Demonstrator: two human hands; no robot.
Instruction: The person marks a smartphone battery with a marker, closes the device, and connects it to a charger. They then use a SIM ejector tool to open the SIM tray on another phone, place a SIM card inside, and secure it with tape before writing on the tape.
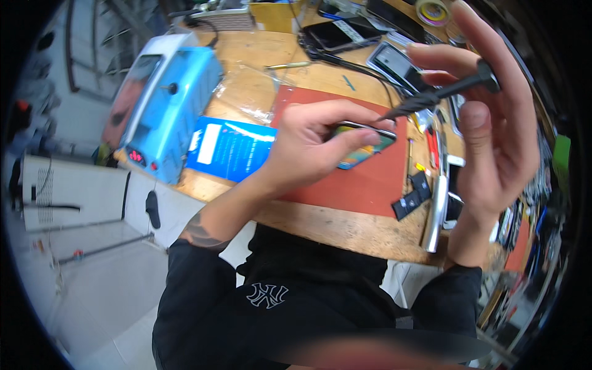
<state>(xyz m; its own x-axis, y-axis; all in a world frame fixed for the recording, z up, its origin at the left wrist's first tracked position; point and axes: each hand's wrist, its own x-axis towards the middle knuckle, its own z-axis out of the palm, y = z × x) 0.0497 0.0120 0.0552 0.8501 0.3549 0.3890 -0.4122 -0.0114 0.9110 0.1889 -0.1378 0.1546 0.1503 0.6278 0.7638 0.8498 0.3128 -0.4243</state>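
Observation:
My left hand (314, 139) grips a smartphone (361, 154) with a lit, colourful screen over a red mat (339, 197). My right hand (493, 135) is raised at the right, holding a black pointed screwdriver-like tool (459, 86) among its fingers, the thumb partly extended. The tool slants down leftward, its tip near the top edge of the phone by my left fingers. Whether the tip touches it, I cannot tell. A blue printed packet (225, 151) lies left of the mat beside clear plastic wrap (246, 92).
A blue machine (176, 105) sits at the wooden bench's (370, 231) left. Several phones (336, 37), cables and tape rolls (431, 9) crowd the back. At the right lie a long metal tool (435, 216), red-handled tool (431, 151), black strips (410, 197) and dense clutter.

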